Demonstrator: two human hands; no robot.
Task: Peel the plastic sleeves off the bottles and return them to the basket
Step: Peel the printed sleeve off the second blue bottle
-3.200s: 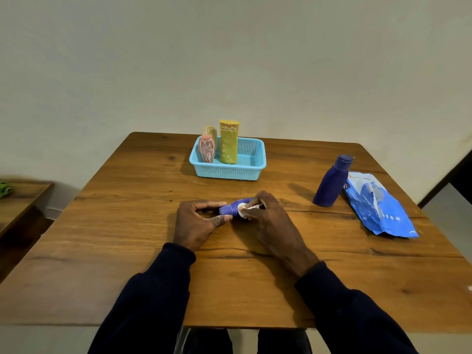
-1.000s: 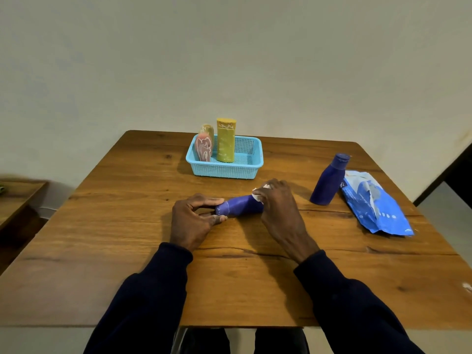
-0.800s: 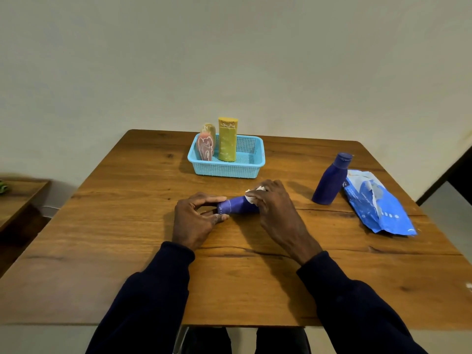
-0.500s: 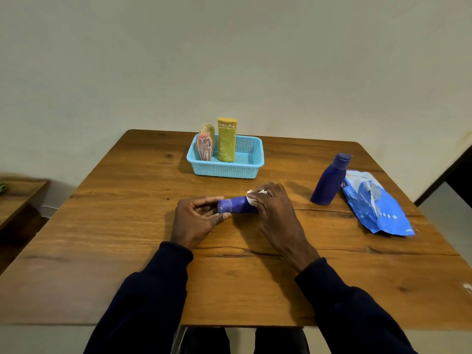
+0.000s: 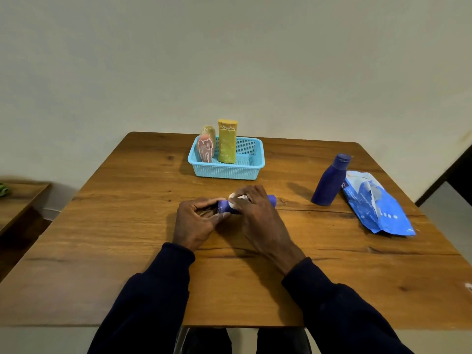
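Observation:
A small blue bottle (image 5: 224, 206) lies on its side on the wooden table (image 5: 127, 226) in front of me. My left hand (image 5: 196, 221) grips its left end between thumb and fingers. My right hand (image 5: 258, 213) lies over its middle and pinches a crumpled white strip of plastic sleeve (image 5: 234, 200) on the bottle. The bottle's right end (image 5: 272, 199) shows past my right hand. A light blue basket (image 5: 251, 172) stands further back, holding a yellow bottle (image 5: 226, 141), a pink bottle (image 5: 205, 148) and another yellowish one (image 5: 210, 130) behind it.
A taller dark blue bottle (image 5: 329, 180) stands upright at the right. Beside it lies a crumpled blue plastic sleeve (image 5: 375, 203). A lower wooden surface (image 5: 18, 198) sits off the table's left side. A plain wall stands behind the table.
My right hand has slid left along the lying bottle with the white strip, now covering its middle. The left hand keeps its grip on the left end.

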